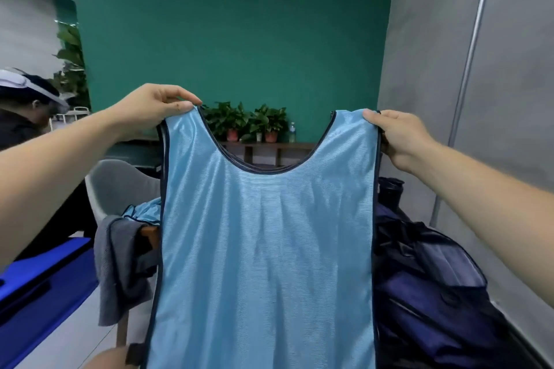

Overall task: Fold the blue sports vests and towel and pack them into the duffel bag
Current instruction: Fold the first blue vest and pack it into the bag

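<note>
A light blue sports vest [266, 249] with dark trim hangs spread out in front of me, held up by its two shoulder straps. My left hand [156, 106] pinches the left strap at the top. My right hand [395, 138] grips the right strap and its outer edge. Behind the vest on the left, a second blue vest [144, 213] lies bunched, and a grey towel [120, 266] drapes over the edge of a wooden surface. The dark navy duffel bag [431, 293] sits at the right, partly hidden by the held vest.
A grey chair [120, 186] stands behind the towel. Another person [27, 117] sits at the far left near a blue mat [42, 290]. Potted plants [242, 123] on a wooden bench line the green wall. A grey wall runs along the right.
</note>
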The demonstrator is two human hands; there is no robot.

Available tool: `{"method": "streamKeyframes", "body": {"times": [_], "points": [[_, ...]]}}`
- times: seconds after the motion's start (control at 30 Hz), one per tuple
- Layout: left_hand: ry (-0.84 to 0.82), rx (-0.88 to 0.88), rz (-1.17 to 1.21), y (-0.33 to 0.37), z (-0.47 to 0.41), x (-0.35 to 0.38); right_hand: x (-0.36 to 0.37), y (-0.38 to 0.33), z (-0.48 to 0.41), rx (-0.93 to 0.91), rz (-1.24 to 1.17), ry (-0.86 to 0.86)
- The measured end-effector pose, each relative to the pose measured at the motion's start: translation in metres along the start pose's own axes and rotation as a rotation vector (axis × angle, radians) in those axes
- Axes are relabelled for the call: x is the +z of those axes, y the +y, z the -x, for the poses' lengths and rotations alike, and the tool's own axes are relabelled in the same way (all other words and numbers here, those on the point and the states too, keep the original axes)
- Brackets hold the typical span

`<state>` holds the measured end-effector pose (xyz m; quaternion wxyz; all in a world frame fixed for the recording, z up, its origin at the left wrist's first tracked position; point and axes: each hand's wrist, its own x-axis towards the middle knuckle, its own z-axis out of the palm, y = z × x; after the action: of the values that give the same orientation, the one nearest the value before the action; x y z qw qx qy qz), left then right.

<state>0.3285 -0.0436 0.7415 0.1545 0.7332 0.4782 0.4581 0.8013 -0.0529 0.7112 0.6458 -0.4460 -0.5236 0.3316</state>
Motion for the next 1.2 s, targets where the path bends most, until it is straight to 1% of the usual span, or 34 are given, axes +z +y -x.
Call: {"method": "streamKeyframes", "body": {"times": [0.23, 0.4, 0.57, 0.77, 0.9, 0.97, 1.03, 1.1, 1.2], "points": [[-0.044, -0.032, -0.191, -0.074, -0.055, 0.058, 0.029, 0.087, -0.071, 0.147, 0.067, 0.033], [-0.018, -0.07, -0.333, -0.131, -0.097, 0.109, 0.047, 0.159, -0.127, 0.296, 0.114, 0.047], [-0.045, -0.121, -0.372, -0.194, -0.127, 0.153, 0.06, 0.22, -0.172, 0.423, 0.165, 0.076], [-0.084, -0.126, -0.43, -0.253, -0.162, 0.202, 0.064, 0.281, -0.219, 0.565, 0.224, 0.132], [-0.044, -0.099, -0.472, -0.278, -0.189, 0.226, 0.06, 0.316, -0.254, 0.598, 0.195, 0.214], [0.031, -0.094, -0.487, -0.284, -0.205, 0.234, 0.06, 0.324, -0.266, 0.607, 0.142, 0.285], [0.124, -0.073, -0.501, -0.285, -0.221, 0.241, 0.061, 0.324, -0.275, 0.56, 0.071, 0.335], [0.177, -0.038, -0.483, -0.284, -0.232, 0.248, 0.065, 0.322, -0.277, 0.531, 0.045, 0.359], [0.122, 0.008, -0.46, -0.284, -0.231, 0.26, 0.063, 0.33, -0.277, 0.564, 0.015, 0.306]]}}
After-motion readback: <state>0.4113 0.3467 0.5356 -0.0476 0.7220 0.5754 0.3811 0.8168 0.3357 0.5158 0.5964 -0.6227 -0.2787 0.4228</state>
